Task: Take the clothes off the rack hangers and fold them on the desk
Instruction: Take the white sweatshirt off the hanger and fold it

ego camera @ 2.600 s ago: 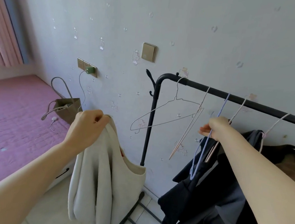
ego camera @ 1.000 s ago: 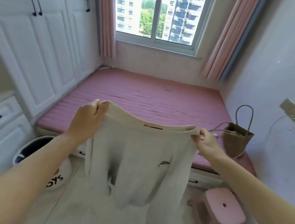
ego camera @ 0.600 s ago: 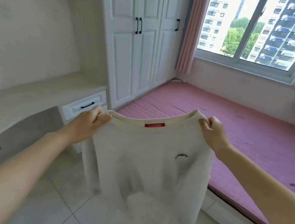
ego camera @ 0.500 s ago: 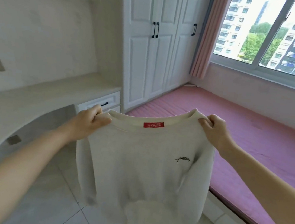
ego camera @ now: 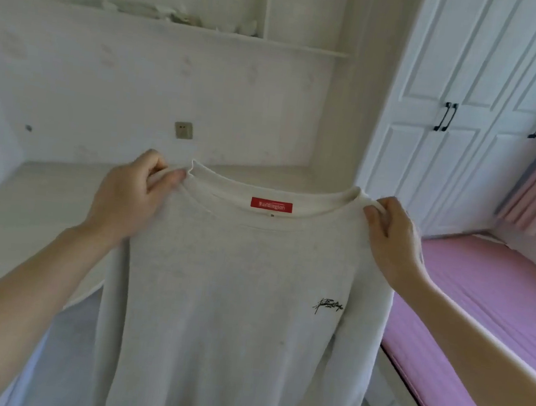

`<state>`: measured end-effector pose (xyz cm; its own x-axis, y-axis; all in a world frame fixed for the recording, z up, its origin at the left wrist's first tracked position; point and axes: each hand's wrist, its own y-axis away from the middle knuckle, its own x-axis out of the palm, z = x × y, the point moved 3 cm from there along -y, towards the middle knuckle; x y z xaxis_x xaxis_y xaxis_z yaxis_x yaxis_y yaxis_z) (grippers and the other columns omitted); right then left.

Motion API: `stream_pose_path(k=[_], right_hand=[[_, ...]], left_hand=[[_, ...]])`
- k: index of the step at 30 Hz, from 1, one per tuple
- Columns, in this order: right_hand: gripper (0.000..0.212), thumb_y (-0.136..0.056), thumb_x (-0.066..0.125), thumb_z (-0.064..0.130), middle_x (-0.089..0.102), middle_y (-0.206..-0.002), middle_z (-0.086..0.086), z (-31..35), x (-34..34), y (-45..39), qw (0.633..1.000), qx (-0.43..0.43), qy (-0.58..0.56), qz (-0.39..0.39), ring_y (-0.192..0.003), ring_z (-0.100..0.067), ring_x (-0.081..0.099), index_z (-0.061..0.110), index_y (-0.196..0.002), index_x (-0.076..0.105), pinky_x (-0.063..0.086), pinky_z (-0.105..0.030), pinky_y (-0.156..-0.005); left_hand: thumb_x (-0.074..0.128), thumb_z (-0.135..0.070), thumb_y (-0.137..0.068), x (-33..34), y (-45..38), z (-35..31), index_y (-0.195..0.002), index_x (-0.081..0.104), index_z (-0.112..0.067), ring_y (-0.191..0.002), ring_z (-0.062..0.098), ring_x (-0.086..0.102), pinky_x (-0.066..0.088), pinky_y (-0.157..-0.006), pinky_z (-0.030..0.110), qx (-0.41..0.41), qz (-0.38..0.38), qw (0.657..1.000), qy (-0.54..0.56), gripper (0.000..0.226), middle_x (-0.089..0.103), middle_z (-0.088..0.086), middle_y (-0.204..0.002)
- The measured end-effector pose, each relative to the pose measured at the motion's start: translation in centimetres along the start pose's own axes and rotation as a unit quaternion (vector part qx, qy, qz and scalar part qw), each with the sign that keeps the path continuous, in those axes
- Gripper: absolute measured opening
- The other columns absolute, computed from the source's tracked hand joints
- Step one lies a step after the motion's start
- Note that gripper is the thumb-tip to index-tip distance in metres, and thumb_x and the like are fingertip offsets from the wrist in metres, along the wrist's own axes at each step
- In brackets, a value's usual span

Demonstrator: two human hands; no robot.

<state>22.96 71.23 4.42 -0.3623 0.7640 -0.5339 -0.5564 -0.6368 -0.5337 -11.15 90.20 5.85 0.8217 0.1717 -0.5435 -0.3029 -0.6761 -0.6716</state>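
You hold the sweatshirt (ego camera: 232,299) up in front of you, your left hand (ego camera: 126,200) at its left shoulder and your right hand (ego camera: 392,240) at its right shoulder. Behind it lies the counter (ego camera: 26,202), running off to your left. A shelf (ego camera: 212,31) sits above the counter. The wardrobe (ego camera: 471,109) stands to the right, with the bed (ego camera: 481,310) below it on your right.
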Motion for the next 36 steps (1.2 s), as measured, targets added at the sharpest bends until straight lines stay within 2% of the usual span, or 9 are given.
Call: stream_pose_path(k=[3,8,11,14,23,26,28,33,36], right_hand=[[0.015,-0.1,0.046,0.025,0.048,-0.084,0.002,3.6,4.6,-3.2,0.994,-0.109,0.004,-0.004,-0.069,-0.014,0.046,0.017,-0.087,0.044,0.035,-0.027,-0.062],[0.017,-0.1,0.044,0.029,0.049,-0.089,0.003,8.6,13.3,-8.7,0.979,-0.201,0.028,-0.01,-0.081,-0.02,0.049,0.015,-0.092,0.047,0.041,-0.034,-0.071],[0.02,-0.1,0.045,0.029,0.053,-0.093,-0.001,10.6,18.0,-11.5,0.975,-0.222,0.033,0.007,-0.082,-0.023,0.051,0.01,-0.096,0.05,0.043,-0.035,-0.07],[0.02,-0.099,0.044,0.031,0.053,-0.094,0.0,12.8,24.4,-14.5,0.969,-0.242,0.026,0.036,-0.08,-0.023,0.051,0.013,-0.096,0.05,0.044,-0.035,-0.067],[0.026,-0.098,0.046,0.034,0.052,-0.087,-0.003,15.3,40.8,-21.1,0.958,-0.257,0.014,0.126,-0.074,-0.026,0.051,0.009,-0.089,0.049,0.046,-0.038,-0.061],[0.029,-0.097,0.048,0.031,0.051,-0.083,-0.005,15.6,46.4,-23.7,0.948,-0.273,0.013,0.161,-0.07,-0.025,0.049,0.006,-0.084,0.05,0.038,-0.034,-0.057],[0.029,-0.097,0.048,0.03,0.049,-0.081,-0.005,15.8,50.4,-25.9,0.943,-0.279,0.005,0.183,-0.069,-0.024,0.047,0.006,-0.082,0.048,0.033,-0.031,-0.058],[0.016,-0.096,0.044,0.014,0.048,-0.081,-0.007,17.0,59.8,-32.4,0.928,-0.291,0.0,0.233,-0.068,-0.027,0.047,0.006,-0.083,0.047,0.034,-0.033,-0.057],[0.009,-0.09,0.044,0.006,0.047,-0.078,-0.006,18.2,65.3,-35.9,0.905,-0.313,0.022,0.288,-0.066,-0.024,0.046,0.006,-0.082,0.047,0.029,-0.025,-0.05]], left_hand=[[0.049,-0.043,-0.095,-3.5,-0.8,2.6,-0.085,0.05,-0.01,-0.051,0.033,0.055,0.04,-0.049,0.034,0.054,-0.1,0.986,-0.125,0.034,0.052,0.002,-0.058],[0.043,-0.042,-0.098,-6.8,-4.0,10.2,-0.083,0.049,-0.008,-0.041,0.031,0.051,0.037,-0.043,0.031,0.062,-0.143,0.962,-0.226,0.038,0.052,0.006,-0.052],[0.038,-0.049,-0.097,-8.0,-5.8,14.5,-0.079,0.044,-0.01,-0.037,0.028,0.045,0.037,-0.042,0.03,0.05,-0.122,0.96,-0.246,0.043,0.046,0.002,-0.048],[0.037,-0.053,-0.094,-9.7,-8.3,20.3,-0.076,0.042,-0.011,-0.036,0.022,0.037,0.03,-0.044,0.025,0.038,-0.111,0.952,-0.284,0.046,0.043,0.0,-0.045],[0.034,-0.055,-0.092,-10.4,-12.1,33.5,-0.074,0.043,-0.01,-0.034,0.025,0.044,0.03,-0.042,0.024,-0.029,-0.064,0.943,-0.324,0.049,0.039,-0.006,-0.043],[0.035,-0.054,-0.089,-10.2,-13.4,37.4,-0.069,0.041,-0.01,-0.036,0.021,0.035,0.021,-0.042,0.019,-0.046,-0.028,0.942,-0.33,0.048,0.03,-0.012,-0.045],[0.034,-0.054,-0.087,-9.9,-14.8,40.5,-0.067,0.036,-0.013,-0.041,0.023,0.032,0.018,-0.043,0.022,-0.065,-0.015,0.939,-0.338,0.045,0.028,-0.011,-0.046],[0.033,-0.054,-0.082,-8.7,-19.3,46.7,-0.065,0.041,-0.009,-0.047,0.029,0.041,0.032,-0.047,0.034,-0.15,0.022,0.924,-0.351,0.048,0.045,0.006,-0.05],[0.056,-0.04,-0.088,-8.1,-21.3,50.9,-0.061,0.037,-0.016,-0.05,0.027,0.045,0.038,-0.051,0.036,-0.246,0.051,0.911,-0.326,0.04,0.044,0.002,-0.051]])
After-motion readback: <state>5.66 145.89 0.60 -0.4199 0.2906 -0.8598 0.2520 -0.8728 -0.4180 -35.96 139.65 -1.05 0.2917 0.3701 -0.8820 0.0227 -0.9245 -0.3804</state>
